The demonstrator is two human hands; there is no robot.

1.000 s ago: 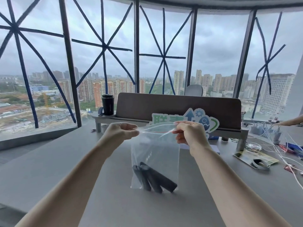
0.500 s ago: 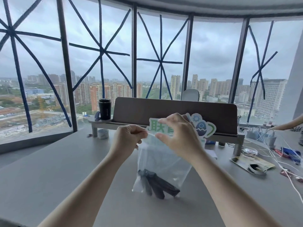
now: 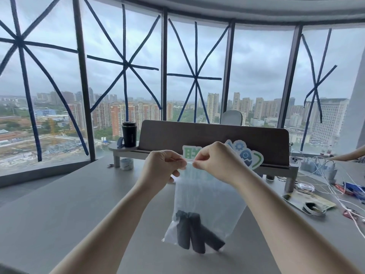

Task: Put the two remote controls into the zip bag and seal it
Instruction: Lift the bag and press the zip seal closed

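Observation:
A clear zip bag hangs above the grey table, held by its top edge. Dark remote controls lie together at the bottom of the bag, tilted. My left hand pinches the bag's zip strip at its left part. My right hand pinches the same strip just to the right, fingertips almost touching the left hand's. Only a short stretch of the strip shows between the fingers; the rest is hidden behind my hands.
The grey table spreads below. A brown desk shelf stands behind the bag, with a black cup on its left end and a green-blue sign. Cables and packets lie at right. Another person's arm is at far right.
My right hand has slid left along the bag's top until it nearly meets the left hand. The bag now hangs narrower and higher.

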